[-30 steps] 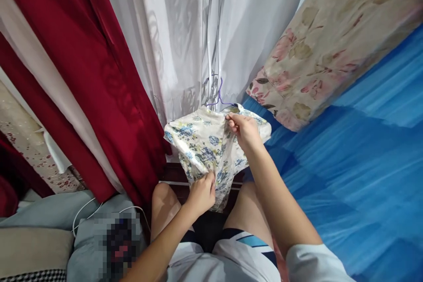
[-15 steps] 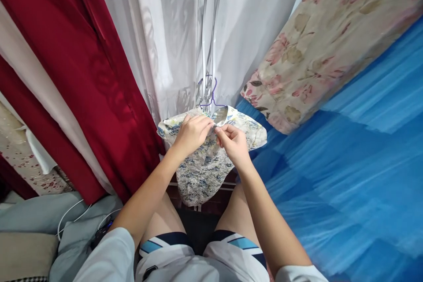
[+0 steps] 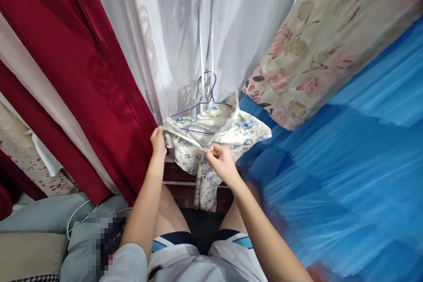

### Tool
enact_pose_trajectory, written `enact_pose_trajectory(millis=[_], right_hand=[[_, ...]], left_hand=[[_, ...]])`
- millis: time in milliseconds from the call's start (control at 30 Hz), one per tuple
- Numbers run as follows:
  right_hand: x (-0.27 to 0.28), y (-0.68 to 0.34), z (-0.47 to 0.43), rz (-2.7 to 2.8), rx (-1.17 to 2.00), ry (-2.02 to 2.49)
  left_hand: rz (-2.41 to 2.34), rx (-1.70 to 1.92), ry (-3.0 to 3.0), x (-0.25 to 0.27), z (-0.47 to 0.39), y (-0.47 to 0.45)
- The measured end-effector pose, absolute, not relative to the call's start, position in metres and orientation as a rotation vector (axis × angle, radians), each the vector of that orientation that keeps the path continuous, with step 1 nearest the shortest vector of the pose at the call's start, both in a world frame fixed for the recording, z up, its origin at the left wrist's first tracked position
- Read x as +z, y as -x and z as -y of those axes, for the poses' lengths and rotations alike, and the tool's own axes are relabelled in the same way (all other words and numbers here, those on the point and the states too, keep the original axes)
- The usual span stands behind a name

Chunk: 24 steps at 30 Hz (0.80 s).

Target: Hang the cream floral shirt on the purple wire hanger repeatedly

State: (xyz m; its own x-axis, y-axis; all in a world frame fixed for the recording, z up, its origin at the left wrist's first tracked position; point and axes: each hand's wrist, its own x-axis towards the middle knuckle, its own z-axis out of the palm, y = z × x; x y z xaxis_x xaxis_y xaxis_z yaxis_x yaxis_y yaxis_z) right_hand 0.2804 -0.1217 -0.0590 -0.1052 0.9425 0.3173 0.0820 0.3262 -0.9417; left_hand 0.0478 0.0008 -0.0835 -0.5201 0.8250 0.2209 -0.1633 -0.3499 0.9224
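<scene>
Floral garment point(image 3: 228, 130) on purple hanger point(image 3: 205, 105), hands gripping.

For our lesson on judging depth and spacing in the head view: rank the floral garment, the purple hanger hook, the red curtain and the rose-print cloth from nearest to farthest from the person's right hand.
1. Floral garment: pinched in the right hand.
2. Purple hanger hook: just above, at the white drapes.
3. Red curtain: off to the left.
4. Rose-print cloth: upper right.
The last two lie close in distance; that order is uncertain.

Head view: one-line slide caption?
Both hands, left and right, grip a floral garment on a purple wire hanger.
</scene>
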Motion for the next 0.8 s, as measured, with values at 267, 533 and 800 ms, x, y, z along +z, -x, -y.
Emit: enact_pose_trajectory(millis=[267, 533, 800], right_hand=[[-0.114, -0.334, 0.126, 1.067, 0.754, 1.191], [-0.113, -0.344, 0.143, 1.566, 0.684, 1.391], [-0.089, -0.338, 0.158, 1.374, 0.818, 1.150]], left_hand=[[-1.031, 1.301, -1.194, -0.131, 0.057, -0.121], [-0.670, 1.175, -1.760, -0.071, 0.098, -0.175], [-0.471, 1.027, -2.003, -0.054, 0.096, -0.202]])
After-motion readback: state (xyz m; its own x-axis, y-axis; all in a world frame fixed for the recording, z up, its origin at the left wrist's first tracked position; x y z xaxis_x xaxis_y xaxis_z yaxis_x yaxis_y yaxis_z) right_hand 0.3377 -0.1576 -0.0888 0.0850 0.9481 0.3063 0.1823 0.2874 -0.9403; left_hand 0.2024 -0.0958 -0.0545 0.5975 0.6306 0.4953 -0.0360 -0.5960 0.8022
